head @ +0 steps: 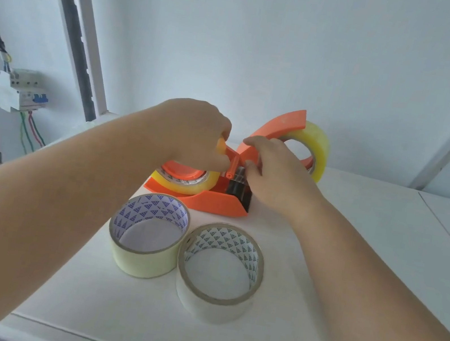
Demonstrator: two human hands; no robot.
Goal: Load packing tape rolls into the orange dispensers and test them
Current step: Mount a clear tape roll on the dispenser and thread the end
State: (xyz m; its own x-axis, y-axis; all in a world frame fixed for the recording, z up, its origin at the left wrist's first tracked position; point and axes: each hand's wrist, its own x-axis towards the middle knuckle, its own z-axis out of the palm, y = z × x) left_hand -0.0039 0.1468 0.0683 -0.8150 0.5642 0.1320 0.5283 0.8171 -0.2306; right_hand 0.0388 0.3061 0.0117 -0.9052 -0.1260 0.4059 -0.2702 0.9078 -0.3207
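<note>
White bench (367, 253) fills the near view, pale wall behind. Nearest on it: two spare rolls standing flat and touching, a yellowish tape roll (147, 236) on the left and a whiter tape roll (219, 273) on the right, both with printed cardboard cores. Just beyond them lies the near orange dispenser (212, 202) on its side, a clear-yellow roll (186, 180) already seated on its hub, and a dark serrated cutter (243, 195) at its right end. Left hand (194, 132) sits over the dispenser with fingers curled round an orange part near the handle, steadying it. Right hand (274, 169) is at the roller and cutter with its fingertips bunched together, apparently pinching the clear tape end; the film is too faint to be sure. Behind, touching or just beside, a second orange dispenser (281, 126) stands upright with a loaded clear roll (315, 146). Handling judgement: rolls light and rigid, best gripped by the outer rim or through the core; the free tape end is thin, sticky, prone to folding onto itself, so pinch it at the edge. Keep fingers off the cutter teeth. Far left on the wall: a breaker box (18, 91) with loose coloured wires, and a dark vertical frame (72, 25).
</note>
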